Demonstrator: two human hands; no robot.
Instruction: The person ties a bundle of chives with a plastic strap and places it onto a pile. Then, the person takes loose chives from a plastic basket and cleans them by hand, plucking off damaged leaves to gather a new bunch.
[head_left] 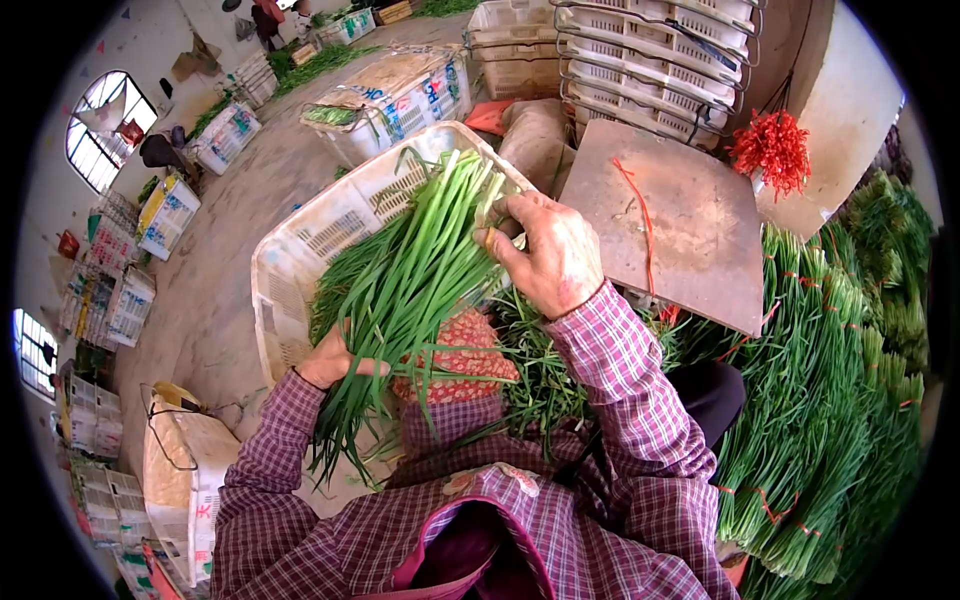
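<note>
A loose bunch of garlic chives [425,235] lies slantwise across a white plastic crate [290,255], its pale stem ends pointing up and away from me. My left hand [338,358] is closed around the leafy lower part, with the thumb showing on top. At the stem end, my right hand [550,250] pinches some pale stalks between thumb and forefinger; a yellowish band shows on that thumb. More green leaves fill the crate beneath the bunch. Loose trimmed leaves [545,375] lie over my lap beside a red patterned cloth [465,350].
A brown board [670,220] with a red tie on it stands at my right. Tied chive bundles [800,400] are heaped beyond it. Red ties [772,152] hang by stacked white crates [655,60]. A lidded white box [390,100] stands ahead, another crate [185,460] at left.
</note>
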